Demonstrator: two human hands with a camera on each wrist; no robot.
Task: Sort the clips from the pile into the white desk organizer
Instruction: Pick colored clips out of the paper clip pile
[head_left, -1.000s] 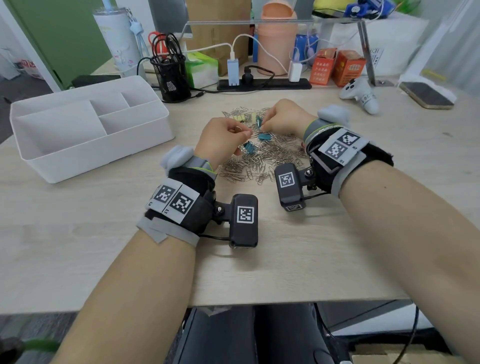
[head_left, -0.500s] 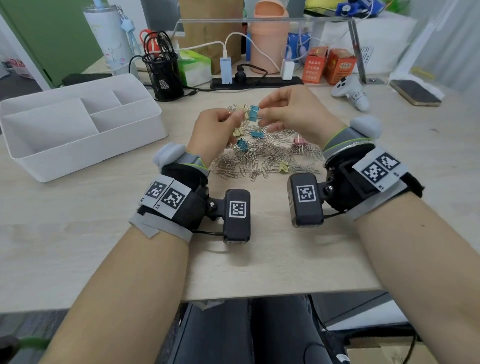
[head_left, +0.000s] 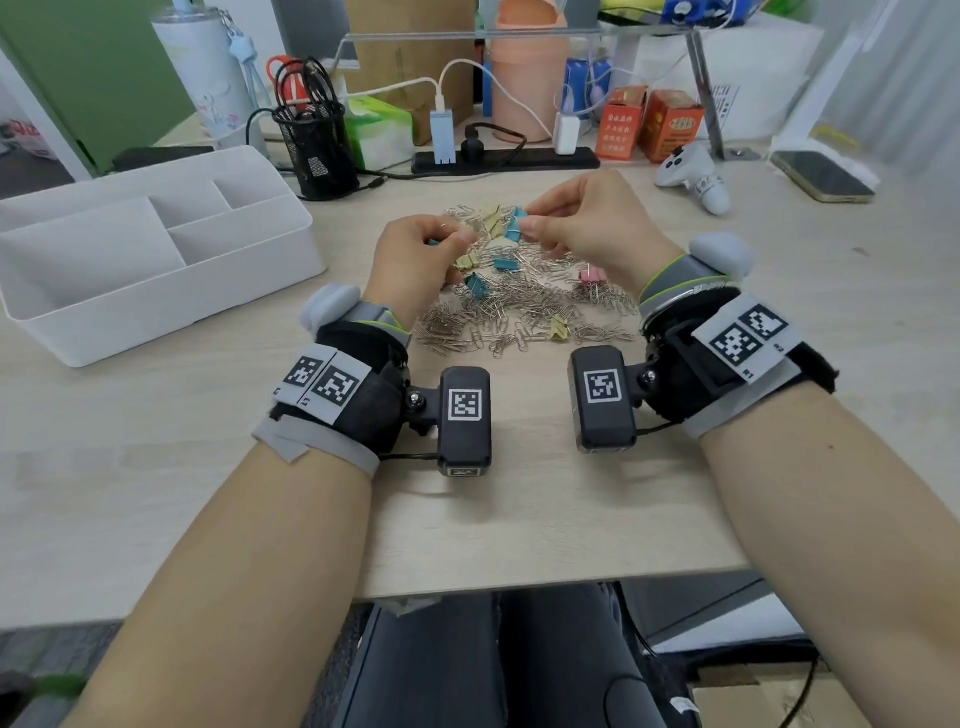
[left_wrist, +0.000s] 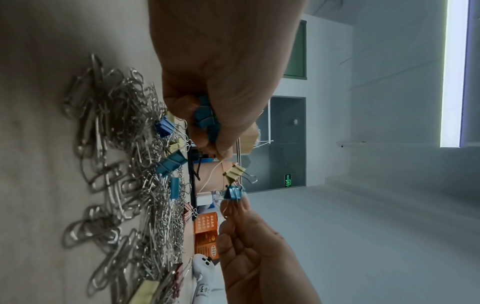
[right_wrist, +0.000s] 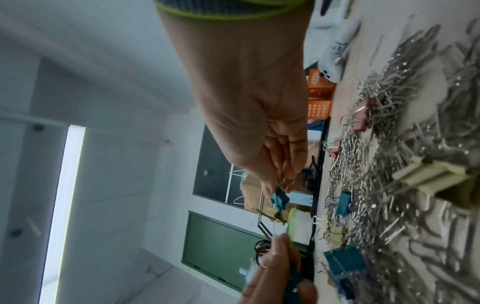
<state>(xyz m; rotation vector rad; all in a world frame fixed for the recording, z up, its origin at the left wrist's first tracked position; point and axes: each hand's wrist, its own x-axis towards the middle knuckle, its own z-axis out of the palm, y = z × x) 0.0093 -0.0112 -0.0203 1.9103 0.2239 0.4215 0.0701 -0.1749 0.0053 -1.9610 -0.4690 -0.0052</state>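
Right hand (head_left: 587, 223) pinches a blue binder clip (head_left: 515, 224) snagged on a yellow clip (left_wrist: 235, 172); left hand (head_left: 415, 262) clutches blue clips (left_wrist: 205, 116); tugging might scatter both.

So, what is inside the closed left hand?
Blue binder clips sit inside the curled left hand, with a yellow clip hanging from its fingertips. The fingers cover most, so I cannot count them.

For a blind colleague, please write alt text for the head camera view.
Above a pile of silver wire paper clips on a pale wooden desk, the right hand pinches a small blue metal binder clip, and the left hand grips more blue binder clips. The white plastic desk organizer stands at left.
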